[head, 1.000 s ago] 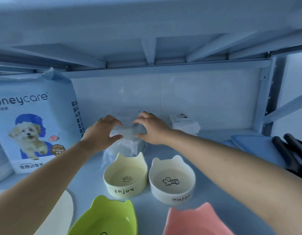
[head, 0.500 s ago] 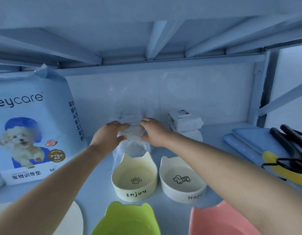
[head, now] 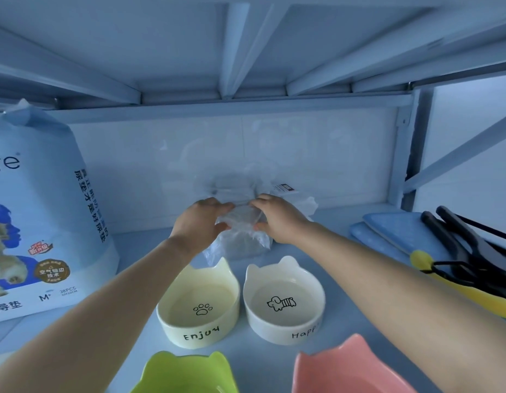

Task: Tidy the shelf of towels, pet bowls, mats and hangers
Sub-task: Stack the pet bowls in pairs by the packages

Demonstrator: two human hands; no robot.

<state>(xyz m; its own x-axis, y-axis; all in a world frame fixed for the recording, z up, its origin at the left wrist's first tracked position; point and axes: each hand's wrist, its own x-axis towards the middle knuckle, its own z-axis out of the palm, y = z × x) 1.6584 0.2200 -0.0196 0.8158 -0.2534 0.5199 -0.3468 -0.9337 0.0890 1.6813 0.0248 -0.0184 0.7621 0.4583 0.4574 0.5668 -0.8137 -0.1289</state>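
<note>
I saw left hand (head: 197, 228) and right hand (head: 280, 219) fingers pinching one clear packet (head: 240, 241) between them; four pet bowls (head: 189, 333) sat nearer.

The shelf (head: 260, 364) holds a bag (head: 47, 222) at left edge, a packet (head: 240, 239) near the back, a cream bowl (head: 197, 307), white bowl (head: 283, 304), green bowl (head: 186, 373) and pink bowl (head: 351, 367) toward the front, mats (head: 393, 231) at right edge.
</note>
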